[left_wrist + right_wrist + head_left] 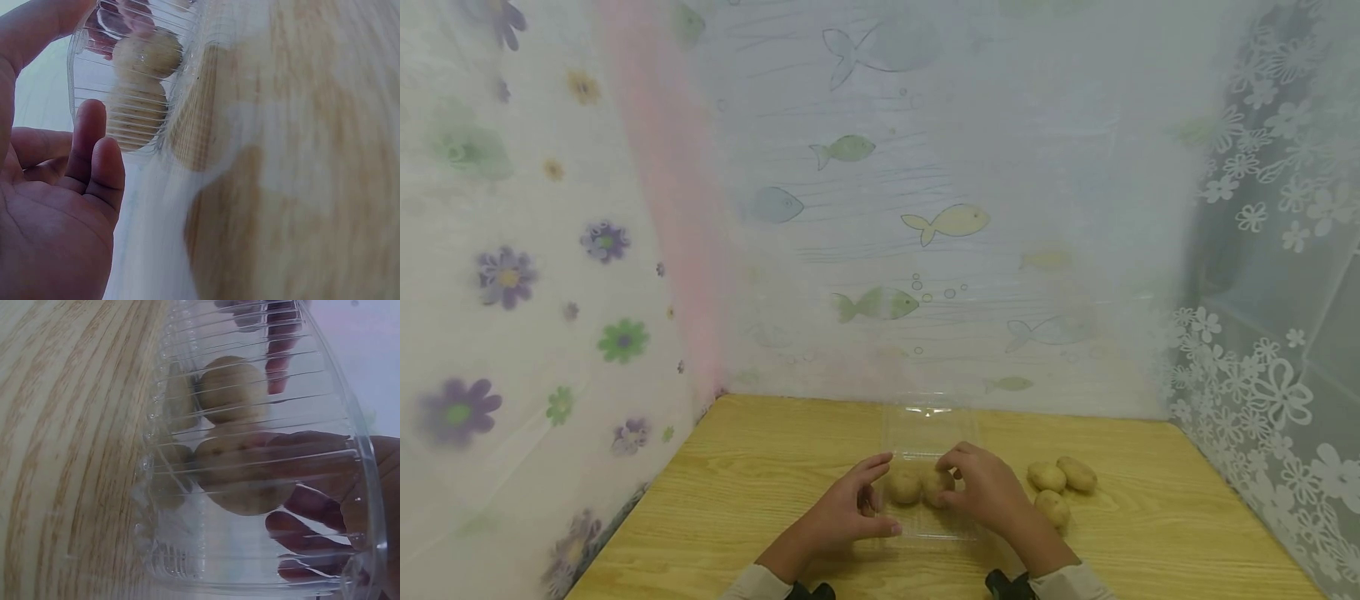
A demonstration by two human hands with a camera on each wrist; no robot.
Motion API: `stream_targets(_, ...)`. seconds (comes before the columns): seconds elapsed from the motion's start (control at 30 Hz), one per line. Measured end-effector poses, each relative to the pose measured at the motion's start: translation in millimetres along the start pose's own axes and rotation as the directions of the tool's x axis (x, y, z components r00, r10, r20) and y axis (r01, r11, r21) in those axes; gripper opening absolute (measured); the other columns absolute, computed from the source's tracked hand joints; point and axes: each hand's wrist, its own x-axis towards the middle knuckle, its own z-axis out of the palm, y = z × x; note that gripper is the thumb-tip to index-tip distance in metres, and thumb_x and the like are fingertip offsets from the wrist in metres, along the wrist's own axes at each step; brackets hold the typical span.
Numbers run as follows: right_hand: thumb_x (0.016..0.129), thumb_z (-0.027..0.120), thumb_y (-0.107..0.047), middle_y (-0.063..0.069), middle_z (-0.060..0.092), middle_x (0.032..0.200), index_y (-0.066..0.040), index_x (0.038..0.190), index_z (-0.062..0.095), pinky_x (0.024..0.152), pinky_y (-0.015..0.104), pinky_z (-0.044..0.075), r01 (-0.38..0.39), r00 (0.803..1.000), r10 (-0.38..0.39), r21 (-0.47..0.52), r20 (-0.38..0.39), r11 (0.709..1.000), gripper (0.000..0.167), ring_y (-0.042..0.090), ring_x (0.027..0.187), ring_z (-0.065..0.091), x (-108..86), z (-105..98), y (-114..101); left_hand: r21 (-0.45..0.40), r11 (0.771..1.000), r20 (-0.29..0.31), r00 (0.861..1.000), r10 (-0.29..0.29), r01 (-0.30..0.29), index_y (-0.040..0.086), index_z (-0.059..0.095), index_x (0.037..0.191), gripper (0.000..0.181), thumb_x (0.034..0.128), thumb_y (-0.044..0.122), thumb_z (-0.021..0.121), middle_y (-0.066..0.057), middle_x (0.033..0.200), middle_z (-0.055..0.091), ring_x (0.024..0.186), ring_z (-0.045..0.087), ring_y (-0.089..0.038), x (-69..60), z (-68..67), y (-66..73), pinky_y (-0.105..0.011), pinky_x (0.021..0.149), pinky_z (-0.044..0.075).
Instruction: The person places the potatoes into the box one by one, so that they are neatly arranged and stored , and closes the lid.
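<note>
A clear plastic clamshell box (925, 528) lies on the table, its lid (928, 429) folded back away from me. Two potatoes sit side by side inside, the left potato (903, 486) and the right potato (936, 483). My right hand (992, 492) reaches in over the box's right side and holds the right potato between thumb and fingers; the right wrist view shows this potato (240, 472) through the ribbed wall. Beside the box's left wall is my left hand (847, 507), thumb and fingers spread apart and loosely bent, fingertips at the plastic (134, 94).
Three loose potatoes (1049, 477) lie in a group on the table to the right of the box. The wood-grain table (760, 450) is bounded by a fish-print curtain (955, 333) behind and flowered curtains (550, 350) at both sides.
</note>
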Motion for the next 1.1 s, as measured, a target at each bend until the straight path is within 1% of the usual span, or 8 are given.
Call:
stream_targets(0.27,0.076,0.094,-0.031,-0.007,0.070,0.105,-0.019,0.106,0.077,0.071,0.026,0.055,-0.013,1.000,0.013,0.007,-0.002,1.000,0.037,0.015,0.087,0.071,1.0,-3,0,0.000,1.000,0.001,1.000,0.000,0.000,0.009,0.029,0.164,0.092,0.0911,0.023,0.083,-0.004,0.164,0.035,0.088,0.054,-0.011,-0.1,-0.2,1.8,-0.022,0.071,0.051)
stream_targets(0.47,0.075,0.094,-0.028,-0.008,0.070,0.105,-0.019,0.105,0.077,0.071,0.026,0.055,-0.020,1.000,0.020,0.030,-0.012,0.999,0.036,0.015,0.087,0.071,1.2,-5,2,0.005,1.000,0.000,1.000,-0.002,0.002,0.009,0.029,0.164,0.092,0.0908,0.024,0.083,-0.004,0.164,0.036,0.088,0.054,-0.011,0.1,-0.3,1.0,-0.022,0.072,0.051)
stream_targets(0.63,0.076,0.094,-0.032,-0.008,0.071,0.105,-0.019,0.104,0.077,0.072,0.026,0.055,-0.019,1.000,0.019,0.027,-0.018,0.999,0.035,0.015,0.086,0.071,2.1,-9,5,-0.003,1.000,0.002,1.000,-0.004,0.004,0.010,0.029,0.164,0.092,0.0908,0.024,0.083,-0.005,0.163,0.037,0.088,0.054,-0.012,-0.4,0.0,1.1,-0.022,0.072,0.051)
stream_targets(0.73,0.076,0.094,-0.033,-0.008,0.072,0.104,-0.019,0.104,0.077,0.072,0.026,0.055,-0.019,0.999,0.020,0.022,-0.037,1.000,0.036,0.015,0.085,0.072,2.8,-12,8,0.000,1.000,0.002,1.000,-0.004,0.004,0.009,0.029,0.164,0.092,0.0908,0.024,0.083,-0.005,0.164,0.036,0.088,0.054,-0.013,-0.5,0.1,1.3,-0.022,0.072,0.051)
stream_targets(0.93,0.078,0.093,-0.031,-0.008,0.072,0.106,-0.018,0.108,0.077,0.074,0.031,0.057,-0.064,0.997,0.066,0.039,-0.051,0.997,0.036,0.016,0.088,0.073,3.1,-24,10,0.004,1.000,-0.002,1.000,-0.009,0.009,0.010,0.030,0.164,0.091,0.0909,0.024,0.083,-0.004,0.165,0.035,0.089,0.055,-0.013,0.2,0.1,-0.1,-0.023,0.073,0.052)
stream_targets(1.1,0.079,0.092,-0.034,-0.009,0.071,0.108,-0.023,0.109,0.077,0.076,0.034,0.058,-0.110,0.993,0.111,0.033,-0.038,0.993,0.036,0.014,0.090,0.072,4.2,-32,15,-0.002,1.000,-0.002,1.000,-0.015,0.015,0.011,0.029,0.164,0.091,0.0912,0.024,0.083,-0.005,0.160,0.040,0.088,0.055,-0.014,0.5,-0.2,-1.8,-0.023,0.072,0.052)
